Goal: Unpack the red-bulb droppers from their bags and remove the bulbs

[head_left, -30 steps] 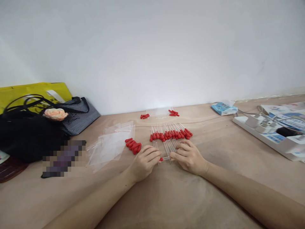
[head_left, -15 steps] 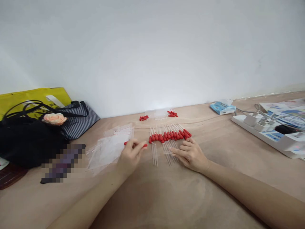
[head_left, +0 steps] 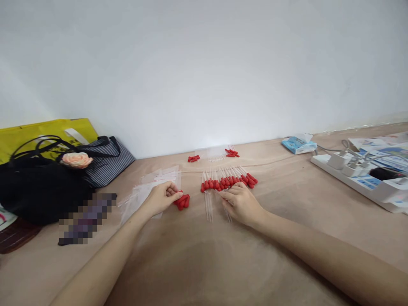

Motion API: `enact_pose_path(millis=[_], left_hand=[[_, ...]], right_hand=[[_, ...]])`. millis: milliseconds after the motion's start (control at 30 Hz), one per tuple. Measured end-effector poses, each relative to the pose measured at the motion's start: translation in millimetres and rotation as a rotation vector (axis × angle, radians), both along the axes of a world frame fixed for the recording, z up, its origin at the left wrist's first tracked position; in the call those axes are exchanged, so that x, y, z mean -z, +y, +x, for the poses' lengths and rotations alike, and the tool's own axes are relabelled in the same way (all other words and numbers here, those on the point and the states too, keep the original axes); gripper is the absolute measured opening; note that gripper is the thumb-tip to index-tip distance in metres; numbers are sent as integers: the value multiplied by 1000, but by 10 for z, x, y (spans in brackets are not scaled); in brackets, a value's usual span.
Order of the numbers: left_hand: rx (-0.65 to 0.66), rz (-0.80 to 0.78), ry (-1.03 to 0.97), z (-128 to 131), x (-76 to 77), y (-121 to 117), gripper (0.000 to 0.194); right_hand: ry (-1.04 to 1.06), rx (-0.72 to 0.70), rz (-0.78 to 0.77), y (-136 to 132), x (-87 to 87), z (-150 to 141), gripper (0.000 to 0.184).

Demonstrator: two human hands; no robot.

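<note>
My left hand (head_left: 162, 197) is closed, thumb and fingers pinching at a small heap of red rubber bulbs (head_left: 182, 202). Right of it my right hand (head_left: 239, 202) is closed too, its fingertips on a thin glass tube, mostly hidden, at the lower edge of a row of glass droppers with red bulbs (head_left: 226, 182). The droppers lie side by side, tubes pointing to the wall. Loose glass tubes (head_left: 208, 208) lie in front of the row, some of them covered by my right hand. Clear zip bags (head_left: 135, 199) lie under and beside my left hand.
By the wall lie bagged droppers with red bulbs (head_left: 232, 153) and more red bulbs (head_left: 193, 158). On the left are a striped bag (head_left: 106, 163), a black bag (head_left: 41, 191) and a yellow bag (head_left: 32, 131). A tissue pack (head_left: 298, 145) and a power strip (head_left: 353, 178) stand right.
My left hand has moved left from beside the tubes to the red bulbs, which now show. My right hand has shifted left and up toward the dropper row.
</note>
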State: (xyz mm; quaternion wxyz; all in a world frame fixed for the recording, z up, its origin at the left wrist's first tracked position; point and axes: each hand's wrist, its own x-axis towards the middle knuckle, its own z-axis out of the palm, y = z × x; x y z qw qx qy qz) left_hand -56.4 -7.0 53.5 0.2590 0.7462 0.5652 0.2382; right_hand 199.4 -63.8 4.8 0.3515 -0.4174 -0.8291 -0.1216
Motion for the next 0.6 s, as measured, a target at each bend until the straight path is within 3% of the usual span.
enact_pose_path(millis=[133, 300, 467, 600], left_hand=[[-32, 1, 18, 23, -5, -19, 32], [-38, 113, 64, -22, -27, 32, 35], [-63, 165, 94, -65, -6, 59, 32], [-39, 208, 176, 113, -34, 67, 24]], right_hand=[[-95, 22, 1, 25, 44, -116, 20], [-100, 5, -113, -51, 36, -160, 12], [-110, -20, -198, -136, 5, -202, 27], [-77, -56, -187, -147, 12, -233, 29]])
